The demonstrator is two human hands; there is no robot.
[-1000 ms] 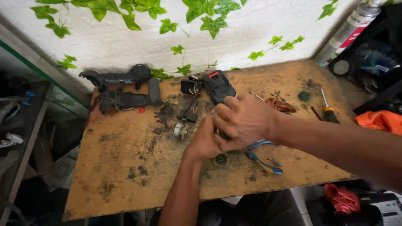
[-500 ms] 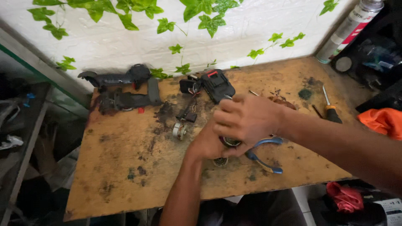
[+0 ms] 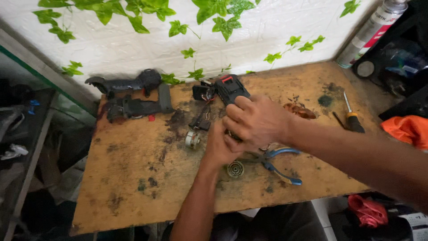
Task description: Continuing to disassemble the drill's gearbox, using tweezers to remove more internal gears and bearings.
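A view from above of a worn wooden workbench (image 3: 133, 178), its pale brown top rough, blotched with dark oily stains. Two bare hands meet near the middle of it. The left hand (image 3: 220, 147) comes up from the bottom edge, fingers curled inward; the right hand (image 3: 256, 120) reaches in from the right and folds over it, knuckles up. Both are clenched around a small dark part (image 3: 232, 136), almost wholly hidden between them — what it is cannot be told.

Just below the hands lies a small round metal piece with a ribbed, fan-like face (image 3: 235, 169). Beside it, partly under the right wrist, rest pliers with smooth blue handles (image 3: 278, 163). To the left of the hands sits a short silvery cylinder, a small motor (image 3: 192, 139), with thin wires running up to a black plastic switch block (image 3: 203, 92). Next to that is a chunky black battery pack with a red tab (image 3: 230, 88).

At the back left lie two long black moulded plastic shells (image 3: 133, 96), curved like halves of a power-tool casing. To the right, a tangle of coppery wire (image 3: 301, 110) and a screwdriver with a black and yellow handle (image 3: 352, 116) lie well apart from the hands.

Behind the bench is a white textured wall hung with green ivy leaves (image 3: 214, 11). A spray can (image 3: 372, 31) leans in the far right corner, and an orange cloth (image 3: 408, 129) lies beyond the bench's right edge.
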